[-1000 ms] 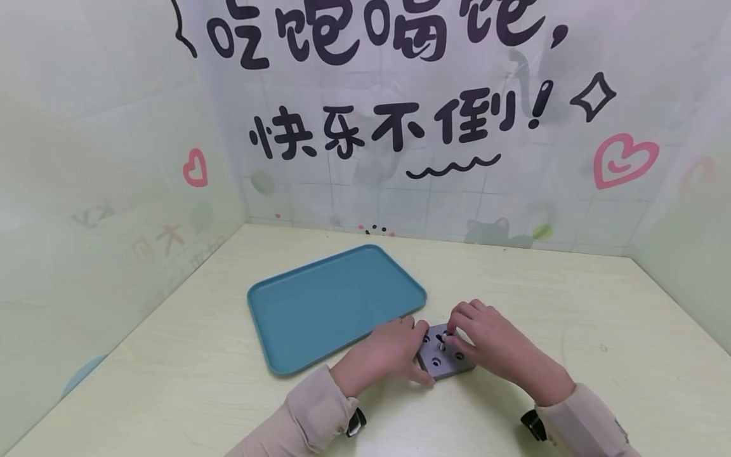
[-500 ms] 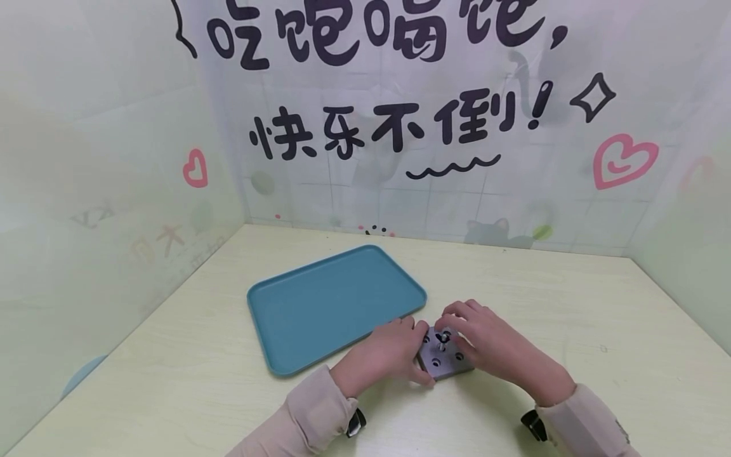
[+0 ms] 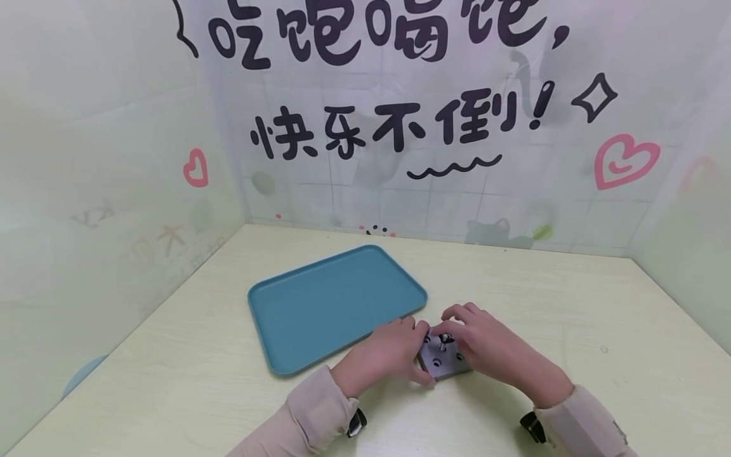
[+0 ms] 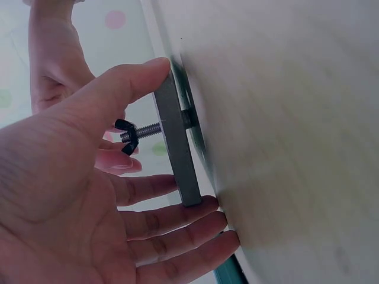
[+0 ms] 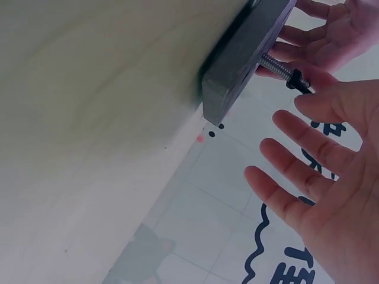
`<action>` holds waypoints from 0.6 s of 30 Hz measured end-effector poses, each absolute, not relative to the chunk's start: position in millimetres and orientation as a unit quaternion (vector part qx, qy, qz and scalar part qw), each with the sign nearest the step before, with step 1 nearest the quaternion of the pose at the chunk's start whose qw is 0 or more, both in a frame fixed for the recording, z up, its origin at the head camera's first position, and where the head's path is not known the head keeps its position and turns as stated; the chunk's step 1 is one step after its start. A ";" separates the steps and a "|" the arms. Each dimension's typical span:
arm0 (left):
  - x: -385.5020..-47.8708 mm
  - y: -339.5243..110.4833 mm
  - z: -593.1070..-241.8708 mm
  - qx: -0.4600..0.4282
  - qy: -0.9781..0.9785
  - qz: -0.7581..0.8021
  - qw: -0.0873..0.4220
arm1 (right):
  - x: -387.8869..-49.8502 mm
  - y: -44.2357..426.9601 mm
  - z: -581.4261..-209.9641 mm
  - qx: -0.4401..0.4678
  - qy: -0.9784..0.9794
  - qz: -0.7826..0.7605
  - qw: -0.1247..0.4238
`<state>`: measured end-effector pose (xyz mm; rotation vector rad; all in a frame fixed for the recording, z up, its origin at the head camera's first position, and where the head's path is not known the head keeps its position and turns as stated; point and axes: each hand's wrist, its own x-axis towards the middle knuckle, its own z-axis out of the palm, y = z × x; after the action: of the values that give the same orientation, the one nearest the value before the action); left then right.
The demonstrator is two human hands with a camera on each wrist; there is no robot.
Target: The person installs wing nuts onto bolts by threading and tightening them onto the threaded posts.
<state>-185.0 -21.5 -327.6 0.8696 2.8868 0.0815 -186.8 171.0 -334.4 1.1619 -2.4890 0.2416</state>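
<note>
A grey metal plate with several holes (image 3: pixel 451 367) lies between my hands just above the table. My left hand (image 3: pixel 385 352) grips its left edge, thumb on one side and fingers on the other. A threaded bolt (image 4: pixel 149 131) stands through the plate, its head (image 4: pixel 188 118) on the table side. Near the bolt's free end sits a black wing nut (image 4: pixel 128 137). Around the wing nut, my right hand (image 3: pixel 493 349) has its index finger stretched past it and the thumb close by. The other right fingers are spread (image 5: pixel 296 168). Whether the thumb touches the nut, I cannot tell.
A blue rectangular tray (image 3: pixel 337 304) lies on the pale wooden table (image 3: pixel 571 304), its near right corner close to my left hand. Printed sheets (image 3: pixel 365 190) wall the table at the back and both sides.
My right fingers have come round the wing nut to the left, the index finger sliding past it and straightening. My left hand and the plate have stayed in place.
</note>
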 end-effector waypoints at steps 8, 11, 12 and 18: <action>-186.2 -20.7 -328.4 0.288 0.956 0.022 0.059 | -184.7 171.7 -332.5 0.376 -0.904 0.082 0.186; -186.2 -20.7 -328.3 0.288 0.956 0.024 0.060 | -184.3 172.2 -331.2 0.368 -0.907 0.075 0.190; -186.2 -20.7 -328.3 0.287 0.956 0.025 0.060 | -184.4 172.3 -331.0 0.367 -0.907 0.073 0.192; -185.6 -20.5 -327.4 0.285 0.956 0.028 0.061 | -185.1 173.0 -331.1 0.365 -0.909 0.065 0.192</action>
<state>-185.6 -20.5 -327.4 0.8623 2.8917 0.0856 -185.1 173.0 -331.1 1.0233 -2.5508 0.1812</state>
